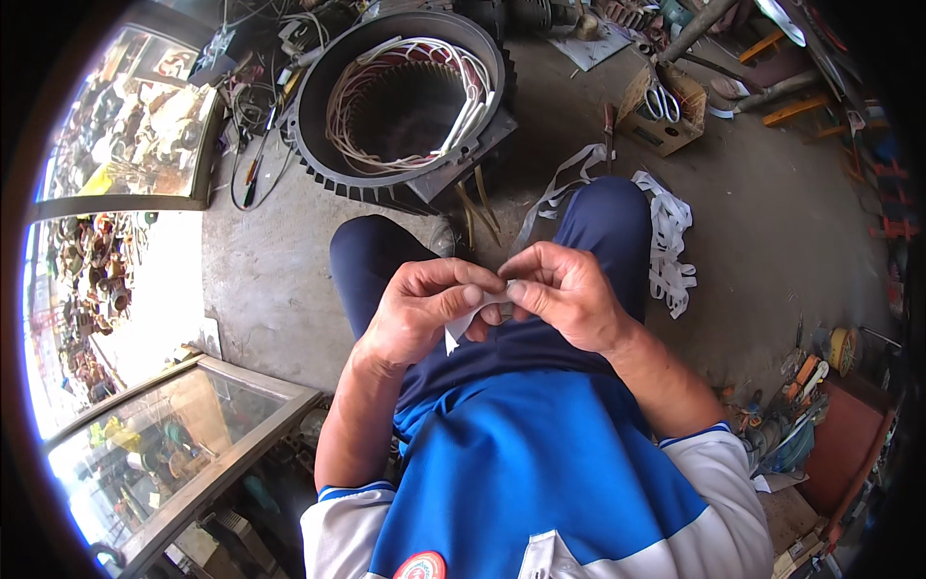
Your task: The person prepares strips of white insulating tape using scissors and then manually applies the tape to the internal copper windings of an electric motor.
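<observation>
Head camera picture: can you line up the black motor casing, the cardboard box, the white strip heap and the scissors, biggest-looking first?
1. Black motor casing
2. Cardboard box and white strip heap: about alike, so I can't rank them
3. Scissors

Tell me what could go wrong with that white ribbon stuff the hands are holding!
The white tape might slip or twist, since the left hand and right hand seem to pinch it with just their fingertips.

The loose heap of tape on the floor beside the right leg could get dirty, knot up or catch underfoot.
</observation>
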Tool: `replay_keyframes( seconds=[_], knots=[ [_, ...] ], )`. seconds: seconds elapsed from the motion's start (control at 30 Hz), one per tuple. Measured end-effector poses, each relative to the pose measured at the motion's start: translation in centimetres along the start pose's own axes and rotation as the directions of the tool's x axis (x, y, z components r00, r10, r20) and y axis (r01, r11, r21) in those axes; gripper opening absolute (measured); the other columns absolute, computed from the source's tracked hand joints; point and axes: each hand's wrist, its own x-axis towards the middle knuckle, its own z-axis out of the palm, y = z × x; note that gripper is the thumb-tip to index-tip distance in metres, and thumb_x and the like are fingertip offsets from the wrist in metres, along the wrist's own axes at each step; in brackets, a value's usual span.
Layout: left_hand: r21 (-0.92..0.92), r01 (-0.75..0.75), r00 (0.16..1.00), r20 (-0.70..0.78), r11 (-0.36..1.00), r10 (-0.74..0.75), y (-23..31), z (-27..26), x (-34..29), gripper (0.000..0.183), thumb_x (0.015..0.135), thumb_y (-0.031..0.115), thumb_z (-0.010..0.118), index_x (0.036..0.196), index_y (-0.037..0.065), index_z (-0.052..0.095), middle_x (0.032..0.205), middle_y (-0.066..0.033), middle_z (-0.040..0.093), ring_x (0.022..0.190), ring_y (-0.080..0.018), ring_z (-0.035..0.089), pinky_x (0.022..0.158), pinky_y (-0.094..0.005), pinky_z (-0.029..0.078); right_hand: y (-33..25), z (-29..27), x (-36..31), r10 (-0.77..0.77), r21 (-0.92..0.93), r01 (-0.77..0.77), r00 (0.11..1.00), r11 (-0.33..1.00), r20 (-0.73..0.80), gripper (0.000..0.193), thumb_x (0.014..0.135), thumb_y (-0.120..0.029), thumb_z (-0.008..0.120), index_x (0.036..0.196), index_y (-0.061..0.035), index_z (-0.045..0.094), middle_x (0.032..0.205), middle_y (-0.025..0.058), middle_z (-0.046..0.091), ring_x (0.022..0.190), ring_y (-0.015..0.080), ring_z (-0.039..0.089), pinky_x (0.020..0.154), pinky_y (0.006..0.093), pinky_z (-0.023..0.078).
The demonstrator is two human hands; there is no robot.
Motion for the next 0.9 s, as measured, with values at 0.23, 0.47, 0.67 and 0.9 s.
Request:
replay_keyframes(
  seconds=[0.23,0.47,0.67,0.9],
  knots=[
    [-0.396,-0.182,0.956,0.142,0.900,0.256,-2.1,-0.7,-0.8,0.027,0.099,0.007,0.063,0.121,-0.009,0.066,0.116,-0.0256,0.070,0.095,-0.0325,0.073,0.087,-0.0416,0.060,0.5,0.1,0.1,0.120,0.348,-0.114,0.993,0.930,0.006,0.013,0.102,-0.014,0.063,0.105,-0.0021,0.067,0.078,0.0009,0.062,0.057,0.0027,0.046,0.048,0.0184,0.035],
    [-0.048,-0.289,0.948,-0.154,0.956,0.279,-1.9,0.1,-0.7,0.019,0.094,0.015,0.074,0.098,-0.004,0.070,0.087,-0.0205,0.073,0.070,-0.0252,0.072,0.062,-0.0342,0.060,0.9,1.6,0.1,0.201,0.413,-0.182,0.980,0.892,-0.003,0.011,0.102,-0.014,0.063,0.105,-0.0039,0.065,0.080,0.0021,0.062,0.053,0.0020,0.043,0.044,0.0171,0.030],
    [0.443,-0.412,0.741,-0.345,0.797,0.575,-1.7,-1.0,0.1,0.019,0.096,0.020,0.074,0.090,0.002,0.073,0.091,-0.0036,0.066,0.080,-0.0117,0.060,0.078,-0.0262,0.048,0.5,1.0,0.2,-0.287,-0.368,0.174,0.916,0.914,-0.281,0.038,0.110,-0.032,0.049,0.119,-0.0002,0.069,0.084,0.0028,0.064,0.059,0.0052,0.052,0.055,0.0213,0.044],
    [0.167,-0.449,0.816,-0.323,0.878,0.479,-2.1,0.5,0.5,0.024,0.097,0.018,0.074,0.108,-0.003,0.073,0.085,-0.0065,0.073,0.078,-0.0117,0.065,0.071,-0.0260,0.052,0.4,3.1,-0.2,-0.251,-0.546,0.145,0.960,0.825,-0.123,0.024,0.105,-0.015,0.059,0.118,0.0017,0.069,0.069,0.0085,0.064,0.061,0.0107,0.058,0.056,0.0314,0.048]
  ],
)
